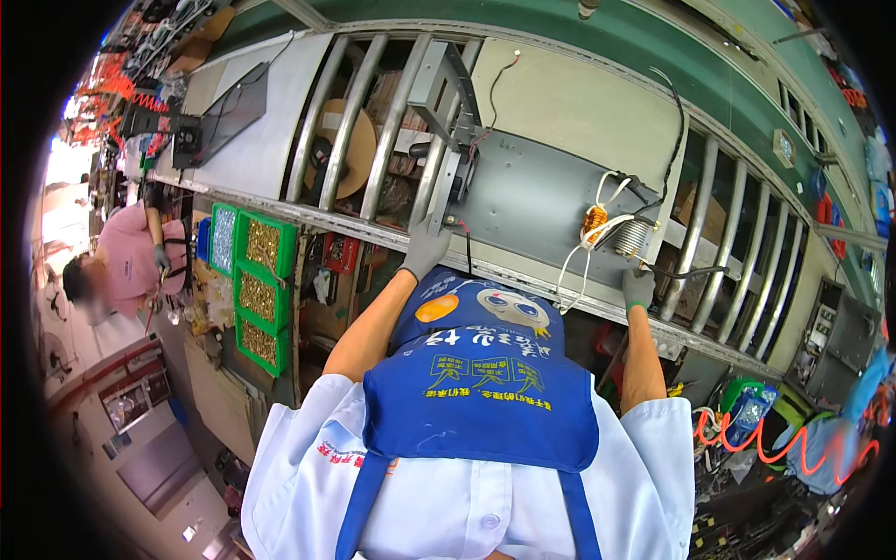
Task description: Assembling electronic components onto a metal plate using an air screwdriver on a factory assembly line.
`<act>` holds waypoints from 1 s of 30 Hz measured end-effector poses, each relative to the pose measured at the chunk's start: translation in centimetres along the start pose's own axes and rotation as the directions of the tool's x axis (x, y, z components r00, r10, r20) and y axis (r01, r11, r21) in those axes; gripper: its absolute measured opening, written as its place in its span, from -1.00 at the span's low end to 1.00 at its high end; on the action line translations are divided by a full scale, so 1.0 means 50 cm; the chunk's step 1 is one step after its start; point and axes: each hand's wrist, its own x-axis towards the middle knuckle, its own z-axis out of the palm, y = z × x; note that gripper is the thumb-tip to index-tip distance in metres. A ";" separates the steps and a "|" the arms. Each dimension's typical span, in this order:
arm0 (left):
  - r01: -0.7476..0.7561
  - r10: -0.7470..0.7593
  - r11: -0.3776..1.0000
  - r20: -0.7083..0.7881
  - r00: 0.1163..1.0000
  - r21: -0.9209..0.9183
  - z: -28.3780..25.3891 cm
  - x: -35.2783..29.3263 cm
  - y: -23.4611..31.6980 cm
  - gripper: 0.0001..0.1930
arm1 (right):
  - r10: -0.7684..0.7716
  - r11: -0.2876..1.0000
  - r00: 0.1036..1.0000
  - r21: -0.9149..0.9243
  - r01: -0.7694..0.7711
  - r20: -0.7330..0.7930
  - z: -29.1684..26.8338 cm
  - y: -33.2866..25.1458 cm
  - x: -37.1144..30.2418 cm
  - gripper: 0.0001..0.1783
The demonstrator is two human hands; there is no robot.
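Note:
A grey sheet-metal chassis [537, 191] lies on a pale board on the roller conveyor in front of me. An upright bracket [434, 93] rises at its left end. On its right part sit a copper-wound ring coil [594, 224] with white leads and a silver ribbed cylinder [635, 237]. My left hand [427, 250], in a grey glove, is closed on the chassis's near left corner, beside a short red and black lead. My right hand [638, 287], also gloved, is closed at its near right corner, below the ribbed cylinder; its fingertips are partly hidden.
Green bins [261, 294] of small brass-coloured and silver parts stand at the left. Bare metal rollers [719, 243] lie on both sides of the board. Another panel with a dark box [187, 140] rests farther left. A person in pink [135, 252] works there. An orange coiled hose [765, 448] hangs at right.

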 end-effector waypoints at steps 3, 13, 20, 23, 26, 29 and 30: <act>0.010 -0.010 1.000 0.059 0.998 0.002 0.016 0.006 -0.065 -0.54 | -0.066 0.998 0.998 0.011 0.067 -0.022 -0.002 0.003 -0.028 -0.36; 0.354 -0.389 0.904 -0.114 0.914 -0.240 0.053 -0.046 -0.099 -0.51 | -0.462 0.871 0.886 0.211 0.443 0.046 0.008 -0.109 -0.214 -0.33; 0.392 -0.404 0.908 -0.060 0.913 -0.147 0.049 -0.031 -0.092 -0.51 | -0.400 0.916 0.885 0.108 0.385 0.238 0.032 -0.218 -0.291 -0.10; 0.388 -0.409 0.901 -0.082 0.909 -0.194 0.043 -0.033 -0.085 -0.47 | -0.488 0.873 0.845 0.135 0.469 0.218 0.040 -0.168 -0.255 -0.16; 0.313 -0.332 0.918 -0.041 0.942 -0.243 0.034 -0.022 -0.086 -0.46 | -0.410 0.912 0.863 0.127 0.389 0.297 0.014 -0.124 -0.209 -0.27; 0.346 -0.346 0.928 0.027 0.938 -0.141 0.030 -0.005 -0.115 -0.47 | -0.261 0.928 0.857 -0.129 0.349 0.444 -0.039 -0.154 -0.230 -0.24; 0.338 -0.333 0.932 0.053 0.941 -0.135 0.026 -0.004 -0.124 -0.47 | -0.329 0.906 0.892 -0.163 0.391 0.310 -0.052 -0.186 -0.259 -0.20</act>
